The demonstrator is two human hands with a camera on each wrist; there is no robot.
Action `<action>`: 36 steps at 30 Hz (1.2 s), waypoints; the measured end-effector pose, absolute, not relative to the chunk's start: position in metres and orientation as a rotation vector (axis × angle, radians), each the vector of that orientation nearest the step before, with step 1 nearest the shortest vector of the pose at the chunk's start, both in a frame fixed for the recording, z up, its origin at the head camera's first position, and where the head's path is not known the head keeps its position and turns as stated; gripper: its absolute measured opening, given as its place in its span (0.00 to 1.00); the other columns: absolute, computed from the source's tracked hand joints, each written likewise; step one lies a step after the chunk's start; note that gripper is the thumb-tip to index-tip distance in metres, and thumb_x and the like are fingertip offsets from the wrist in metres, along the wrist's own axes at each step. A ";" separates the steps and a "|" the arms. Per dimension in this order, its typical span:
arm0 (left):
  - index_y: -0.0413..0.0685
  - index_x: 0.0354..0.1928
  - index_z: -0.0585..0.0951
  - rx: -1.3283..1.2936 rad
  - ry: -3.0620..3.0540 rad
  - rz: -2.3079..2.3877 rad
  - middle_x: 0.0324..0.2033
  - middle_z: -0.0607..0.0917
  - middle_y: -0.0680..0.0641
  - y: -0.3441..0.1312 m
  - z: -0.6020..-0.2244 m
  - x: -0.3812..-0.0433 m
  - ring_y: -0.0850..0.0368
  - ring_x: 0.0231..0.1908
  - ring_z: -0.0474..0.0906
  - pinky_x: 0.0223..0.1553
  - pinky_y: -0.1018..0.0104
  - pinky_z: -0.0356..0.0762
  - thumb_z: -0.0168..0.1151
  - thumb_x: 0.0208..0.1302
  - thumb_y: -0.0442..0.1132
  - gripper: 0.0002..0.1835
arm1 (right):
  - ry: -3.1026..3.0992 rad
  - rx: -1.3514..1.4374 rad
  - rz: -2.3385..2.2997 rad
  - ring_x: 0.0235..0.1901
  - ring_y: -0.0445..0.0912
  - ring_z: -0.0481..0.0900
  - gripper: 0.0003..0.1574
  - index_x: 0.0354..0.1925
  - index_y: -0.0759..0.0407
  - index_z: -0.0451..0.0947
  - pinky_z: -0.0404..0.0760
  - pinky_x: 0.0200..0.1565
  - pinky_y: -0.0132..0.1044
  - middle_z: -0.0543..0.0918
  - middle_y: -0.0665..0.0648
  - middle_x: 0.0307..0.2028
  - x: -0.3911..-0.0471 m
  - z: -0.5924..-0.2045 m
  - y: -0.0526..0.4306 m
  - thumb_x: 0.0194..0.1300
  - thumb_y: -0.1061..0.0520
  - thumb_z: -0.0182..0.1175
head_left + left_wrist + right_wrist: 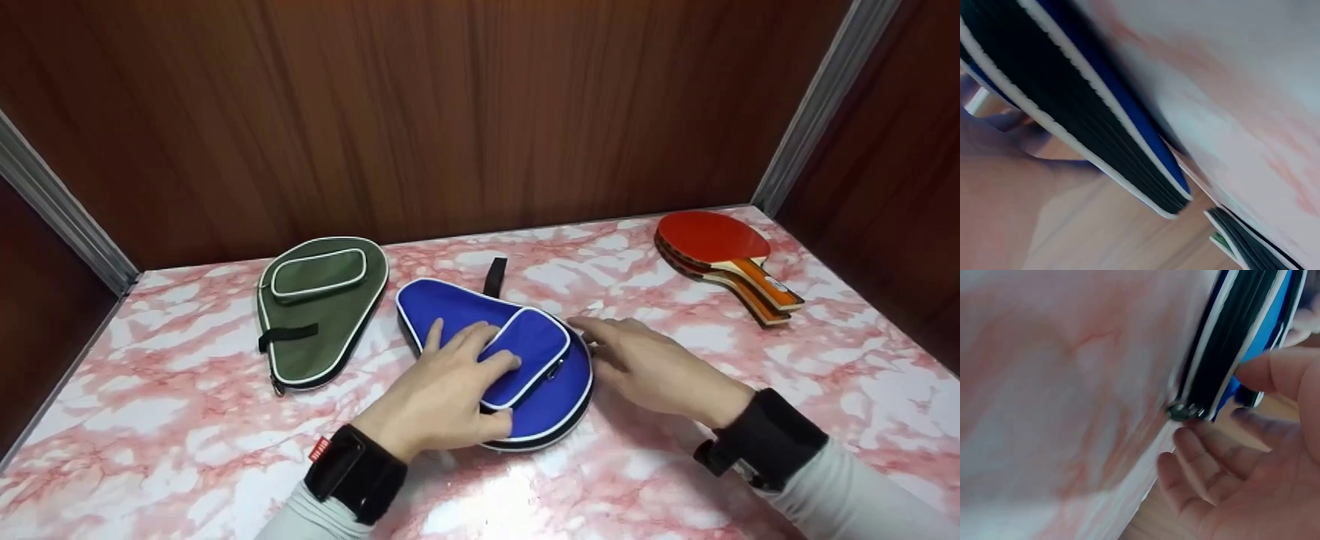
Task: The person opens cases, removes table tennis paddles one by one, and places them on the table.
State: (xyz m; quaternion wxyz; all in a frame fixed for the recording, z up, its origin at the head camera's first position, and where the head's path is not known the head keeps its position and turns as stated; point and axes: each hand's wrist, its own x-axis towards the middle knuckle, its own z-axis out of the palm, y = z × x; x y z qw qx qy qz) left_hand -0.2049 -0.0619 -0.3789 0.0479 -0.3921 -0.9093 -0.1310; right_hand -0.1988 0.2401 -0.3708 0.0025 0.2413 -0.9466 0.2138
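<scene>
A blue table tennis paddle case (442, 301) with white piping and a black zippered side lies on the table. My left hand (439, 397) rests on it with fingers spread, partly over its front pocket (534, 352). At the case's rounded right end is my right hand (652, 367), loosely bent. In the right wrist view, the thumb (1255, 374) meets the white edge. The other fingers (1199, 469) lie around a small metal zipper pull (1179, 411) at the corner of the black side. The left wrist view shows the case's closed narrow side (1089, 107).
A green paddle case (319, 315) with a black strap lies to the left. At the back right, two red paddles (712, 234) with orange-brown handles are stacked. The blue case's black strap (495, 277) sticks out behind it. Wooden panels (450, 120) surround the marbled tabletop (187, 420).
</scene>
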 end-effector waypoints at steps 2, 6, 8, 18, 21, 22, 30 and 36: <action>0.57 0.67 0.85 -1.212 -2.767 -0.411 0.77 0.73 0.37 -0.065 -0.379 -0.207 0.40 0.81 0.63 0.77 0.21 0.46 0.68 0.63 0.57 0.31 | -2.955 0.762 0.681 0.63 0.61 0.83 0.38 0.80 0.59 0.72 0.77 0.66 0.66 0.87 0.61 0.63 -0.202 -0.374 0.243 0.75 0.63 0.64; 0.58 0.68 0.85 -1.229 -2.748 -0.413 0.76 0.75 0.39 -0.067 -0.380 -0.209 0.42 0.81 0.64 0.77 0.22 0.47 0.66 0.69 0.61 0.30 | -2.956 0.781 0.636 0.63 0.63 0.82 0.40 0.78 0.61 0.74 0.76 0.66 0.67 0.87 0.62 0.64 -0.208 -0.378 0.245 0.70 0.63 0.71; 0.59 0.69 0.85 -1.229 -2.743 -0.407 0.75 0.75 0.39 -0.067 -0.381 -0.210 0.42 0.80 0.64 0.77 0.22 0.47 0.65 0.71 0.63 0.30 | -2.954 0.782 0.605 0.65 0.63 0.82 0.40 0.77 0.60 0.75 0.73 0.69 0.68 0.86 0.62 0.65 -0.211 -0.379 0.243 0.69 0.61 0.73; 0.59 0.69 0.84 -1.206 -2.769 -0.404 0.76 0.75 0.39 -0.065 -0.381 -0.209 0.41 0.80 0.64 0.78 0.23 0.46 0.65 0.72 0.63 0.30 | -2.970 0.687 0.495 0.38 0.46 0.84 0.10 0.48 0.53 0.89 0.84 0.46 0.53 0.86 0.47 0.34 -0.219 -0.379 0.236 0.70 0.63 0.71; 0.59 0.69 0.84 -1.206 -2.768 -0.408 0.75 0.75 0.39 -0.064 -0.381 -0.210 0.42 0.80 0.64 0.78 0.23 0.46 0.66 0.72 0.63 0.29 | -2.988 0.665 0.471 0.34 0.44 0.80 0.06 0.41 0.52 0.87 0.81 0.42 0.50 0.82 0.45 0.30 -0.219 -0.380 0.237 0.71 0.63 0.67; 0.59 0.68 0.85 -1.208 -2.765 -0.412 0.75 0.75 0.40 -0.064 -0.381 -0.210 0.42 0.80 0.65 0.78 0.23 0.46 0.66 0.72 0.63 0.29 | -2.996 0.661 0.468 0.33 0.43 0.79 0.06 0.40 0.52 0.86 0.81 0.41 0.49 0.81 0.45 0.30 -0.219 -0.380 0.238 0.71 0.62 0.66; 0.58 0.67 0.85 -1.223 -2.738 -0.428 0.74 0.76 0.41 -0.065 -0.379 -0.209 0.43 0.80 0.65 0.77 0.21 0.48 0.67 0.72 0.62 0.28 | -2.977 0.757 0.396 0.38 0.48 0.78 0.06 0.38 0.52 0.82 0.78 0.42 0.49 0.78 0.49 0.35 -0.213 -0.382 0.243 0.75 0.60 0.62; 0.58 0.68 0.85 -1.211 -2.765 -0.440 0.74 0.76 0.40 -0.067 -0.377 -0.208 0.43 0.80 0.65 0.77 0.22 0.47 0.67 0.72 0.62 0.28 | -2.937 0.839 0.344 0.37 0.51 0.80 0.07 0.40 0.53 0.82 0.80 0.43 0.51 0.77 0.50 0.35 -0.214 -0.382 0.243 0.80 0.59 0.62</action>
